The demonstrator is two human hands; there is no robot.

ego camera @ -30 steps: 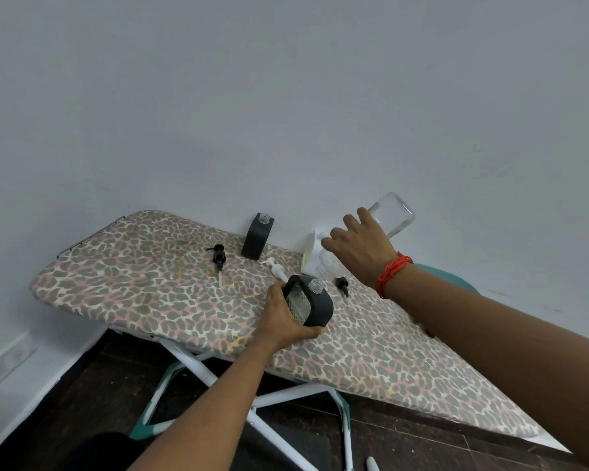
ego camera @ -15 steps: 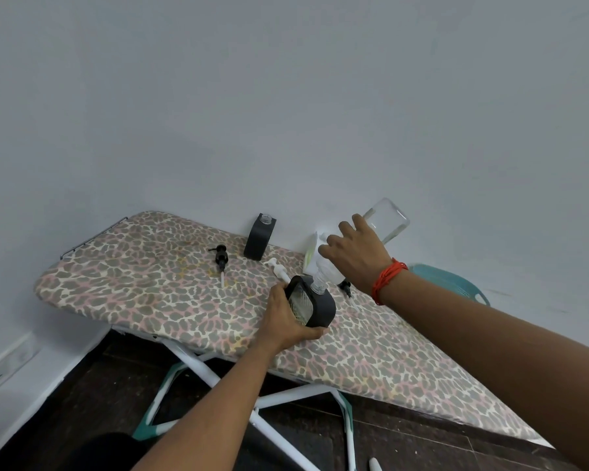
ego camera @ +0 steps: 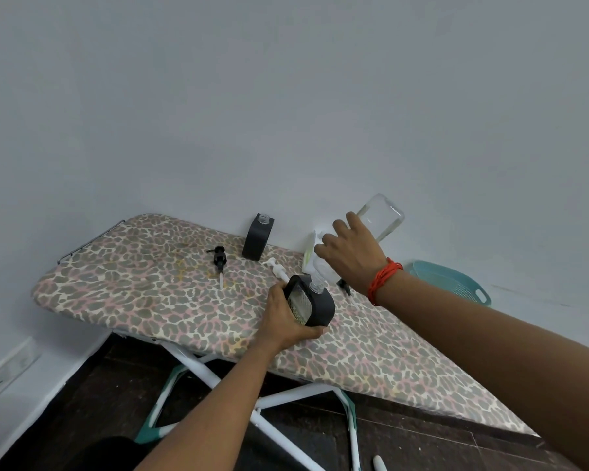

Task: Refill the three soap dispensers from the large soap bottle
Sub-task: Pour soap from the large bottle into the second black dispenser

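Large clear plastic soap bottle (ego camera: 385,215), gripped upended by the right hand (ego camera: 351,256), needs its mouth centred over the black dispenser (ego camera: 318,309) the left hand (ego camera: 281,319) clasps.

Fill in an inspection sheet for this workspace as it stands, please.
Surface: ironing board, spotted cover, beside the wall.
Job's things: clear bottle tilted, neck at the open top of the held dispenser; second dispenser upright by the wall, uncapped.
Clutter: black pump and white pump lying on the board.
Hands: left hand grips the held dispenser; right hand grips the clear bottle.
Cables: nothing seen.
Surroundings: teal basket beyond the board; wall socket low left.
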